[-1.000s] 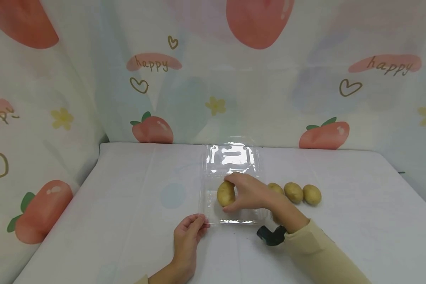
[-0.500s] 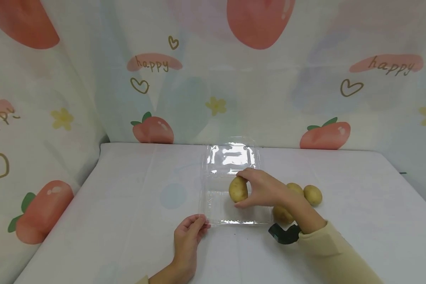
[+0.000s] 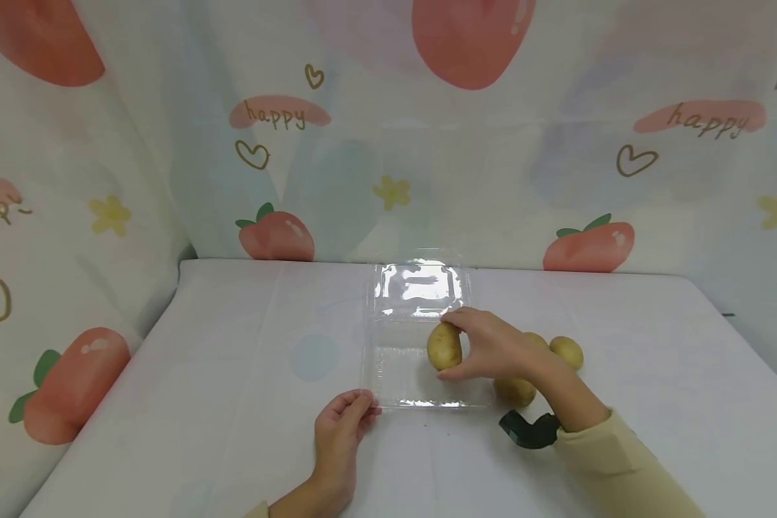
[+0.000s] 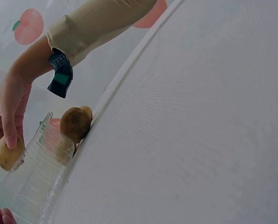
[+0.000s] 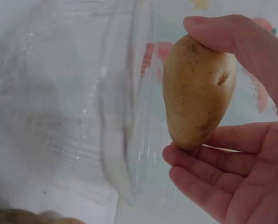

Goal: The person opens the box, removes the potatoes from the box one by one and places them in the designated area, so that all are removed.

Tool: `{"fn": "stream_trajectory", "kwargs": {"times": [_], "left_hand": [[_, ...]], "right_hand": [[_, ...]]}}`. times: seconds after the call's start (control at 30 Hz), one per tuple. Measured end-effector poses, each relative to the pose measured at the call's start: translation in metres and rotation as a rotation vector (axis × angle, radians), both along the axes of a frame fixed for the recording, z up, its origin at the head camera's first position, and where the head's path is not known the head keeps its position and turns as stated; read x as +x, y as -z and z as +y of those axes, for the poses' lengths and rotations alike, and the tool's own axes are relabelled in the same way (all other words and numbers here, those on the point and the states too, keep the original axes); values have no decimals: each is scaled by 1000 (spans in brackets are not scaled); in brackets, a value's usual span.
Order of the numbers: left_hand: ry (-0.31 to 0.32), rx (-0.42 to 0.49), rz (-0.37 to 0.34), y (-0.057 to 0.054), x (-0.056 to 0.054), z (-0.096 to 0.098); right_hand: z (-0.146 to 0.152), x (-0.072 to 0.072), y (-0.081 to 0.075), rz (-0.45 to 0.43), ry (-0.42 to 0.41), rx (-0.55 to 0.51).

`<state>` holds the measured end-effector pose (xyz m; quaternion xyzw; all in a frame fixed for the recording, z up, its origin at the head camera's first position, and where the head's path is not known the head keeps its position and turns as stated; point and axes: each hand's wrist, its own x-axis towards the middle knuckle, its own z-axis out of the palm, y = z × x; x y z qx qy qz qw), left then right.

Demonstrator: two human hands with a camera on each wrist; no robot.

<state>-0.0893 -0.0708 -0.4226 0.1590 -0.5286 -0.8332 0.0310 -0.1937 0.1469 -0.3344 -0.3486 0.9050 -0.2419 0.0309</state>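
Observation:
My right hand [image 3: 496,347] grips a potato [image 3: 444,347] between thumb and fingertips, over the right side of a clear plastic clamshell box [image 3: 401,388]. The right wrist view shows that potato [image 5: 197,93] with the thumb at one end and fingers at the other. The box lid [image 3: 421,288] is folded back toward the wall. My left hand [image 3: 338,435] pinches the box's near left corner; only its fingertips [image 4: 6,217] show in the left wrist view.
Several more potatoes lie right of the box: one potato [image 3: 514,393] beside its wall, another potato [image 3: 566,352] farther right, one partly behind the right wrist. A black curved wrist mount [image 3: 529,430] hangs under the right forearm. A printed cloth wall [image 3: 479,187] stands behind the table [image 3: 246,345].
My right hand has moved to the right with the potato, from the middle of the box toward its right side. The left hand stays at the corner.

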Motion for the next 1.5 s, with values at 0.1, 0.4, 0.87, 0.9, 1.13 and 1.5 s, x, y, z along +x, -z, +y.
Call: {"fn": "stream_trajectory", "kwargs": {"times": [0.1, 0.4, 0.87, 0.9, 1.13, 1.5], "left_hand": [[-6, -4, -6, 0, 0, 0], [-2, -16, -3, 1, 0, 0], [0, -16, -14, 0, 0, 1], [-1, -18, -16, 0, 0, 1], [-8, -17, -25, -1, 0, 1], [-2, -8, -27, 0, 0, 1]], "right_hand": [[4, 2, -1, 7, 23, 7], [16, 8, -6, -22, 54, 1], [38, 15, -10, -28, 123, 35], [39, 16, -10, -26, 124, 34], [46, 22, -13, -38, 133, 18], [63, 24, -14, 5, 149, 67]]}}
